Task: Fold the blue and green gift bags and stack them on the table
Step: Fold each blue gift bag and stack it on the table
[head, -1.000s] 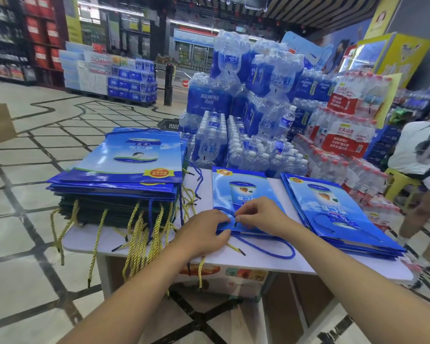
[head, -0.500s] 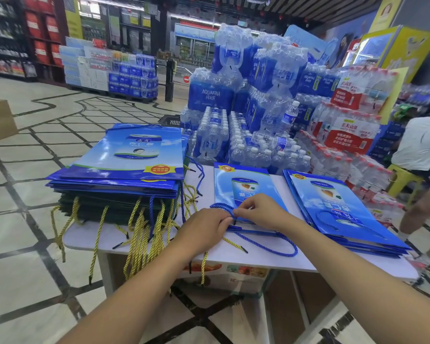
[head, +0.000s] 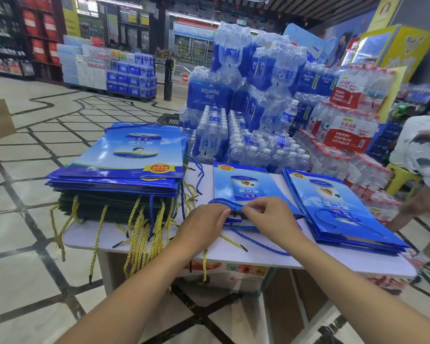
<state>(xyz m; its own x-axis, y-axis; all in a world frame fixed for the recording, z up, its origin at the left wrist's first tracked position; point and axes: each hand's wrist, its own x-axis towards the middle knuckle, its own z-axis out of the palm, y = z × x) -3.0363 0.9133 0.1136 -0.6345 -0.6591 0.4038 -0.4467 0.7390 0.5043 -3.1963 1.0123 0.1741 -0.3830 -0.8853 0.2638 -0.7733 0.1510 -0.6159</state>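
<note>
Blue gift bag sits mid-table, same spot as half a second ago, and both hands are still at its near end; only the fingers have shifted a little. Far left on the white table: left stack of flat blue bags on top of green bags, with yellow cord handles hanging over the table edge. Left hand has its fingers curled onto the bag's near edge from the left, gripping it. The bag lies flat, long axis running away from the person, mouth and blue rope handle toward the person, base toward the water bottle packs; print reads upside down from here. Right hand is on the same near edge from the right, thumb and forefinger pinching it by the rope. The two hands almost touch. Just beside, right stack of blue bags is angled slightly outward
</note>
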